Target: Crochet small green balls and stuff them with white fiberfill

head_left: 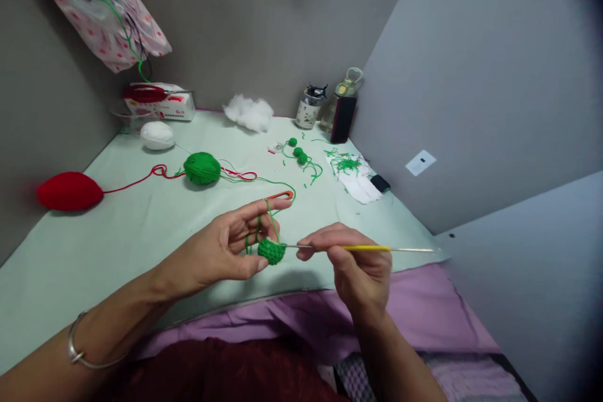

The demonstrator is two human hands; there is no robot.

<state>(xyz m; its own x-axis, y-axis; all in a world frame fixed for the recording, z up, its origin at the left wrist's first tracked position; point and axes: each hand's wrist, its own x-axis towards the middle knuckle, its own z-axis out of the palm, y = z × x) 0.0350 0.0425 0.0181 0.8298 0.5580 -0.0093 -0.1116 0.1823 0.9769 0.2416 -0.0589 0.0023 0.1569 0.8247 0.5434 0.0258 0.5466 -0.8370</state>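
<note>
My left hand [221, 242] pinches a small green crocheted piece [272, 252] between thumb and fingers. Green yarn wraps round its fingers and runs up over the index finger. In my right hand [360, 264] is a crochet hook [365, 248] with a yellow grip, its metal tip touching the right edge of the crocheted piece. Just beyond my left fingertips lies an orange hooked tool [281, 195], partly hidden by the index finger. A green ball of yarn [202, 168] rests farther back, with a strand leading toward my left hand.
A red yarn ball [70, 191] and a white yarn ball [157, 136] lie left. Behind are a box [176, 107] with red-handled scissors [146, 93], white stuffing [249, 113], a pen cup [308, 112], a bottle [347, 85] and a phone [343, 120]. Green yarn scraps [346, 164] lie right.
</note>
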